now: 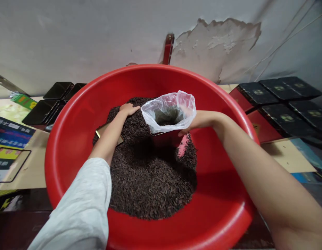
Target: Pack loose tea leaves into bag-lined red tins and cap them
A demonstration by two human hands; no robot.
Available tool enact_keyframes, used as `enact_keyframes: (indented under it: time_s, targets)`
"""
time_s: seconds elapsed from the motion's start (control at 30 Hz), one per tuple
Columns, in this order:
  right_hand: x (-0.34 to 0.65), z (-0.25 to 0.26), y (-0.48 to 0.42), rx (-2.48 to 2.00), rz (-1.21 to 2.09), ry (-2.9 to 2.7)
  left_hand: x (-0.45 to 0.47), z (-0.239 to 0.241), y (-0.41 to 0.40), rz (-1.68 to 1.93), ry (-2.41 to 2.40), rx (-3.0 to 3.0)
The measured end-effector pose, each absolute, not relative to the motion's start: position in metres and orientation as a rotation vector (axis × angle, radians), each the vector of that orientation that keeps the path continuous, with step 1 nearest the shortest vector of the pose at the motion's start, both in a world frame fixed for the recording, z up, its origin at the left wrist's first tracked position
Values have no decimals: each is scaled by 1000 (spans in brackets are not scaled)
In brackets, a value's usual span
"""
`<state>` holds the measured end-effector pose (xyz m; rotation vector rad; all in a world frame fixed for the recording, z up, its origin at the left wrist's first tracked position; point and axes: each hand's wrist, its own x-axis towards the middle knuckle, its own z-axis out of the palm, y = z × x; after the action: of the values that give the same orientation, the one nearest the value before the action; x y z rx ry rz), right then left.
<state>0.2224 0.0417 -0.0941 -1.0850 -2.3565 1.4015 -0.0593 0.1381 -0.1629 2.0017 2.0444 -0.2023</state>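
A wide red basin (228, 121) holds a heap of dark dried tea leaves (150, 187). Above the heap my right hand (188, 119) grips a tin (164, 139) by its right side; part of that hand is hidden behind the tin's liner. The liner is a clear plastic bag (168, 97), folded out over the rim, and dark contents show dimly inside. My left hand (129, 109) lies on the far left of the heap, fingers stretched out, holding nothing visible. A gold-coloured lid or shallow tray (120, 140) rests on the leaves, partly covered by my left forearm.
Several black-topped red tins (257, 92) stand right of the basin, and more black tins (41, 113) stand to its left. A green packet (24, 100) and printed sheets (9, 139) lie at the left. The peeling wall (98, 38) rises behind.
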Motion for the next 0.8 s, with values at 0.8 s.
enact_keyframes:
  time_s: [0.8]
  targets:
    - [219,-101,41,-997,1346,-2307,-21,-165,-28,-516,1368,2232]
